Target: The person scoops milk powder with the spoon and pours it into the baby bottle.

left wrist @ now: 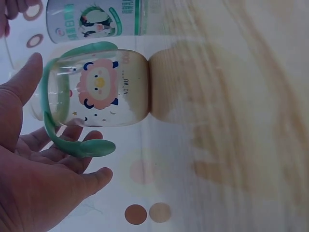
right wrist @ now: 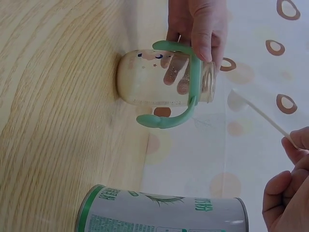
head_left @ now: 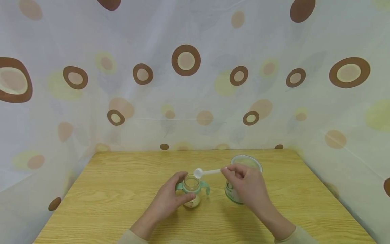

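Note:
A clear baby bottle (head_left: 192,202) with a green two-handled collar stands upright on the table, pale powder in its base and a pink cartoon animal (left wrist: 98,84) on its side. My left hand (head_left: 169,196) holds the bottle around its neck, thumb on the near side and fingers behind. Between thumb and fingertips, my right hand (head_left: 248,183) pinches the handle end of a white measuring scoop (head_left: 198,173). The scoop's bowl hangs just above the bottle's mouth, tilted; its contents cannot be made out. Below the right hand stands a milk powder can (right wrist: 169,212), partly hidden in the head view.
The wood-grain table (head_left: 122,179) carries the bottle at the middle and the can to its right. A patterned curtain (head_left: 198,95) encloses the table's back and both sides.

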### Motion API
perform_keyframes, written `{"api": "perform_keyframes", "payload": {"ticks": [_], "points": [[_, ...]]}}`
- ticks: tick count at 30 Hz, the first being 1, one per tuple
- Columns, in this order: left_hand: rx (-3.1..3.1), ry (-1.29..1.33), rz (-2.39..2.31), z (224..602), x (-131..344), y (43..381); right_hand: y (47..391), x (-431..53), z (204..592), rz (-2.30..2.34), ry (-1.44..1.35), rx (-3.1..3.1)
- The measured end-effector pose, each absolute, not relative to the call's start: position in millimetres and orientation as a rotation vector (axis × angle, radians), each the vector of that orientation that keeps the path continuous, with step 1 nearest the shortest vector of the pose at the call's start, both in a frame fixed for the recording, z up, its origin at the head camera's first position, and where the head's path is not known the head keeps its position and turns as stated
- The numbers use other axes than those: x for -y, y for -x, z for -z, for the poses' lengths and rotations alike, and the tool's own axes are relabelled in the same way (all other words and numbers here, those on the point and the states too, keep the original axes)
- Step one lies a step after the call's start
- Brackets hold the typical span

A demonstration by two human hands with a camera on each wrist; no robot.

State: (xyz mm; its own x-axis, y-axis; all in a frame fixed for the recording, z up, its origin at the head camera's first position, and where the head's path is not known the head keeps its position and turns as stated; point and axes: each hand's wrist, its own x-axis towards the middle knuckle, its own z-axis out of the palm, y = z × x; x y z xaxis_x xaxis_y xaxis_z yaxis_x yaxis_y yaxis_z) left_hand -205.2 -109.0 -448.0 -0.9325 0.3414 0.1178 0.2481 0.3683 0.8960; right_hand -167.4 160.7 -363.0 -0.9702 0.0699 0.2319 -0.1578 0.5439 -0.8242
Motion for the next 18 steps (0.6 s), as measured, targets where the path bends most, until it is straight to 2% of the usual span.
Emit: {"api": "perform_keyframes", "payload": {"ticks": [18], "points": [[-2.606, -0.517, -1.662, 419.3, 98.5, 203.2, 160.1, -187.1, 348.7, -1.445, 0.087, 2.535]]}}
